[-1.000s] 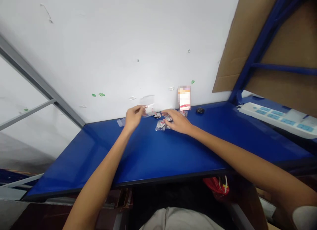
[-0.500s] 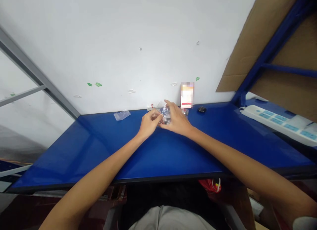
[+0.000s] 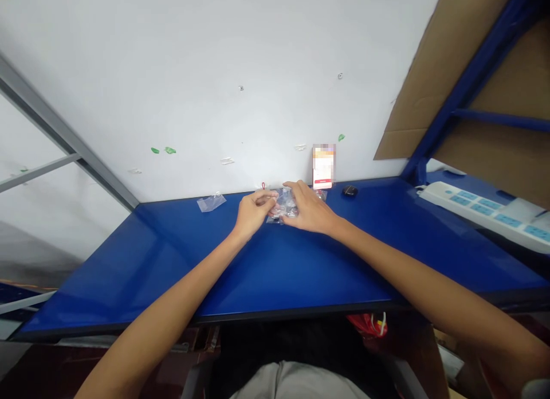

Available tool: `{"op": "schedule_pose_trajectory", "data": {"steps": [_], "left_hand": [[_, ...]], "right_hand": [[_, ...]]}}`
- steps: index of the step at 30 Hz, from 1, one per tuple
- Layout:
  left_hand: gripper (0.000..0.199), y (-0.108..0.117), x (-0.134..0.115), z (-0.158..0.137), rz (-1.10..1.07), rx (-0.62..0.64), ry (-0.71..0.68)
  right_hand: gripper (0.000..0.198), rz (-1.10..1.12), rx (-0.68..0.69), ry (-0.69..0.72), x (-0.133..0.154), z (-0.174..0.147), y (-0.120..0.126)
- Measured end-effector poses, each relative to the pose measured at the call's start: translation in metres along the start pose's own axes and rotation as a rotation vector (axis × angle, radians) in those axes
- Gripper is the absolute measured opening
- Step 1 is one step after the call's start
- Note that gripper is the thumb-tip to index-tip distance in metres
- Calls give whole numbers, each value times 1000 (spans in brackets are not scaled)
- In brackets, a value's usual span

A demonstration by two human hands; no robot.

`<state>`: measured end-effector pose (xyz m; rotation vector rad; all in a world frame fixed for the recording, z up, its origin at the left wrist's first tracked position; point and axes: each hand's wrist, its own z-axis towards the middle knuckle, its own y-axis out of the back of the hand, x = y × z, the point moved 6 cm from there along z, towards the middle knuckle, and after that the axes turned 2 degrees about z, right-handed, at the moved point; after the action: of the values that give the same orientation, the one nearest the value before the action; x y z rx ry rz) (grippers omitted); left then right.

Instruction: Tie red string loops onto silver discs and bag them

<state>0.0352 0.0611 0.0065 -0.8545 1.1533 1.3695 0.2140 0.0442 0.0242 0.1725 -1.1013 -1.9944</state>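
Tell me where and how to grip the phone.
Pinch the phone by both side edges, near the top, coming from above: it stands propped on end against the wall, and a packet at its foot would likely crowd a lower grip.

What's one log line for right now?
left hand: at clear plastic | right hand: at clear plastic | loose bag: on table, left of hands | phone: upright by wall

Soft, bright light (slight wide-angle distortion)
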Motion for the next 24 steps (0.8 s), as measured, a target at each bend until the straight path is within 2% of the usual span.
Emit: {"op": "schedule_pose_trajectory", "data": {"steps": [2, 7, 9, 12, 18, 22, 24], "left_hand": [[29, -3, 3, -3, 14, -20, 24], [23, -11, 6, -10, 78, -35, 37], [24, -11, 6, -10, 71, -22, 29], [30, -9, 6, -8, 81, -12, 16], [26, -5, 6, -7, 224, -53, 0], [26, -10, 4, -10, 208, -5, -21], [29, -15, 0, -12, 173, 60, -70]], "right_hand": [[81, -52, -3, 3, 6, 1, 2], [54, -211, 19, -14, 12, 2, 4], [61, -246, 66, -15, 8, 2, 3], [84, -295, 118, 10, 3, 0, 3], [111, -330, 68, 103, 12, 0, 13], [104, -156, 92, 227, 24, 0, 5], [94, -72, 90, 184, 21, 0, -2]]}}
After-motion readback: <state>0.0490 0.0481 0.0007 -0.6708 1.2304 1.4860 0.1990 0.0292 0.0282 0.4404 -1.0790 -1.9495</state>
